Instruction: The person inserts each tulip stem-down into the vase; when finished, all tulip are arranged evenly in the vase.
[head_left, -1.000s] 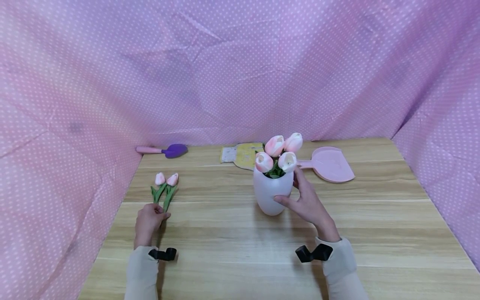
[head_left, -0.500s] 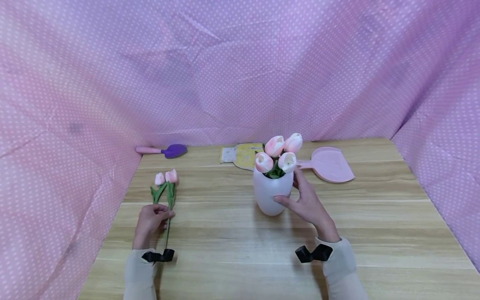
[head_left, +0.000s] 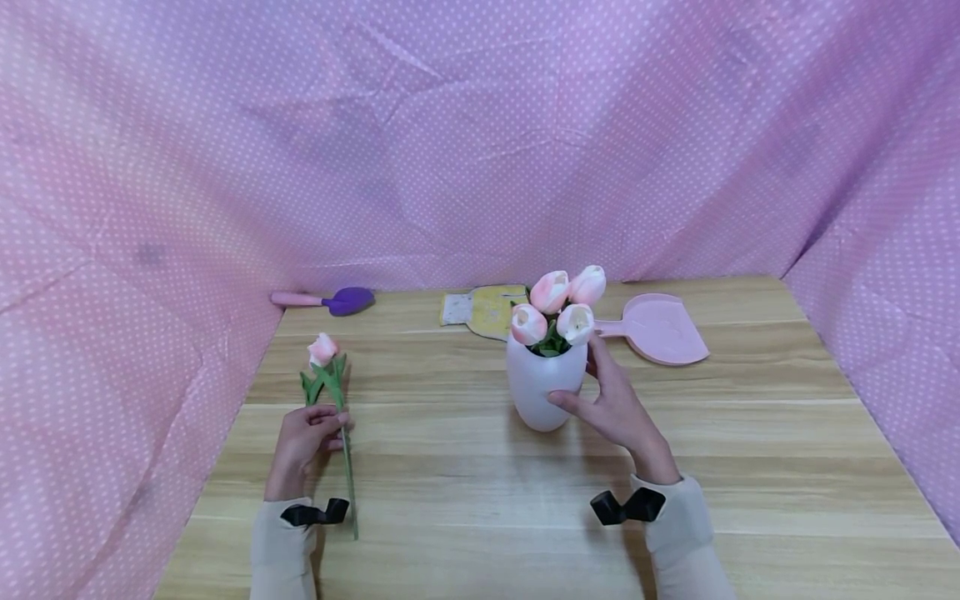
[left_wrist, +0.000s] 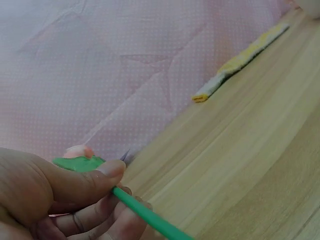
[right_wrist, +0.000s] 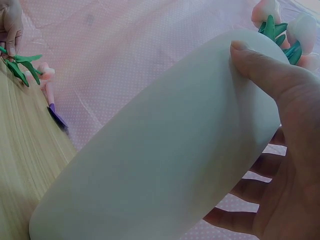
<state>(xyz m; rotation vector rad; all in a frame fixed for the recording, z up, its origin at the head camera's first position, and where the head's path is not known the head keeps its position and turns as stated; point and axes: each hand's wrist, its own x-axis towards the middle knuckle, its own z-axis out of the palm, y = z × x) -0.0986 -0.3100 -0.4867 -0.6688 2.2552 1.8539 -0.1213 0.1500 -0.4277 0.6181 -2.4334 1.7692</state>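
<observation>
Between thumb and fingers, my left hand [head_left: 303, 437] pinches the green stem of a pink tulip [head_left: 324, 348]; in the left wrist view the stem [left_wrist: 152, 217] slants down to the right. A second tulip lies mostly hidden behind it, its leaves [head_left: 307, 387] showing at the left. My right hand [head_left: 618, 404] holds the side of a white vase [head_left: 542, 392], thumb in front and fingers round the far side. The vase stands upright on the table, with several pink-and-white tulips [head_left: 551, 292] in its mouth.
Along the back of the wooden table [head_left: 450, 467] lie a purple trowel [head_left: 351, 302] with a pink handle, a yellow-and-white glove [head_left: 487, 310] partly behind the vase, and a pink dustpan [head_left: 663, 329]. Dotted pink cloth [head_left: 420, 150] hangs round the back and sides.
My left hand has lifted one tulip off the table and turned it, so its bloom swung left over the other one and its stem end swung right. The right hand and vase stayed put.
</observation>
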